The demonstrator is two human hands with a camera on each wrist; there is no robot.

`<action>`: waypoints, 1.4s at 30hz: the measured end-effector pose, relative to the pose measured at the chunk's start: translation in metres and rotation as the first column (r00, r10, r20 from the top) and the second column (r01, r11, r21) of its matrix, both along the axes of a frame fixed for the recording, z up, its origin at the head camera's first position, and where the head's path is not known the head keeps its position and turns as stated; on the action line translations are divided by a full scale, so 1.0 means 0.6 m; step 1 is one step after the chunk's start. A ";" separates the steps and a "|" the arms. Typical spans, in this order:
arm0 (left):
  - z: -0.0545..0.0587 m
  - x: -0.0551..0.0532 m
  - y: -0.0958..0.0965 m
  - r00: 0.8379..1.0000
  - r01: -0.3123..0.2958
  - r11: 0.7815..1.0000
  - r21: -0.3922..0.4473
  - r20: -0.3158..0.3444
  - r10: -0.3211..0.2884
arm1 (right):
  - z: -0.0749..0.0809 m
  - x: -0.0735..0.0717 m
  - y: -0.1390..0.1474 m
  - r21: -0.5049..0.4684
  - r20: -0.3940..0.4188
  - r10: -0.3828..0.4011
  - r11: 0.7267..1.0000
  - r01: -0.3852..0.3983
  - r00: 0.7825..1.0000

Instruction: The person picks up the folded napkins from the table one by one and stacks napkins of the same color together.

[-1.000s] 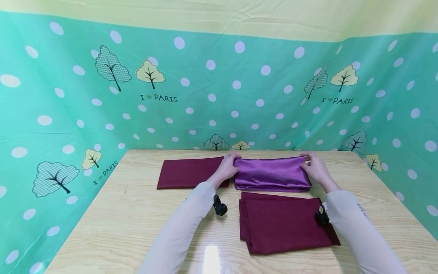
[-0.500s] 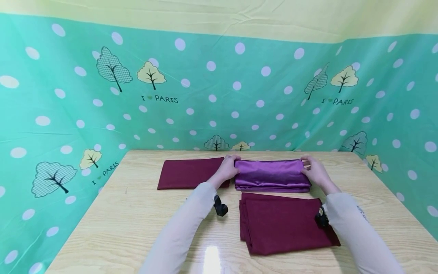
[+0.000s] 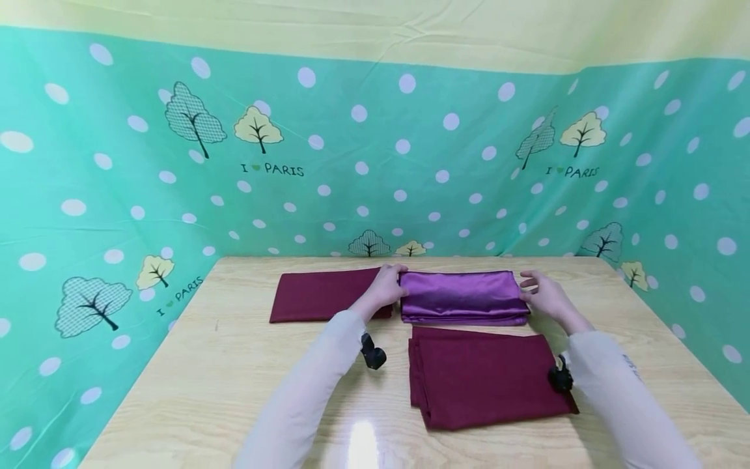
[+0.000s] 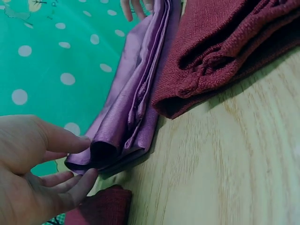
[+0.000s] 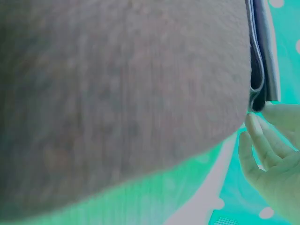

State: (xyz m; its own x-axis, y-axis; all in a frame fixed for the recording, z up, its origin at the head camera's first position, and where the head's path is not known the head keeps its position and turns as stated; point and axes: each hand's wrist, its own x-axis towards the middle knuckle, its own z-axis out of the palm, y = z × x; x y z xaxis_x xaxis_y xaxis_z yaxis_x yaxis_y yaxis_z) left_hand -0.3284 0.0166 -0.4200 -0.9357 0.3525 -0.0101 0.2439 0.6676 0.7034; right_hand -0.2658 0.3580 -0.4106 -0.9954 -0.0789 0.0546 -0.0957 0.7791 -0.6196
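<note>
A folded purple satin cloth [image 3: 463, 296] lies near the back of the table. My left hand [image 3: 381, 290] is at its left end, with thumb and fingers spread along that edge. In the left wrist view, the thumb [image 4: 70, 141] and fingertips touch or nearly touch the layered folds. My right hand [image 3: 547, 296] stands beside the cloth's right end, fingers loosely bent and holding nothing. The right wrist view shows those fingers [image 5: 262, 145] close to the folded end; whether they touch it I cannot tell.
A folded maroon cloth [image 3: 322, 296] lies at the back left, partly behind my left hand. Another, larger folded maroon cloth [image 3: 486, 378] lies in front of the purple one, its right side close under my right wrist. A green dotted curtain [image 3: 328, 150] hangs behind the wooden table [image 3: 222, 378].
My right hand has drawn slightly right, away from the purple cloth's right end. My left hand has shifted very little, and the cloths lie in about the same places.
</note>
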 end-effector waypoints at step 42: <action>0.016 0.141 -0.019 0.935 0.349 0.935 -0.071 -0.045 -0.352 | 0.009 0.111 -0.007 0.048 -0.005 0.097 0.994 -0.097 0.995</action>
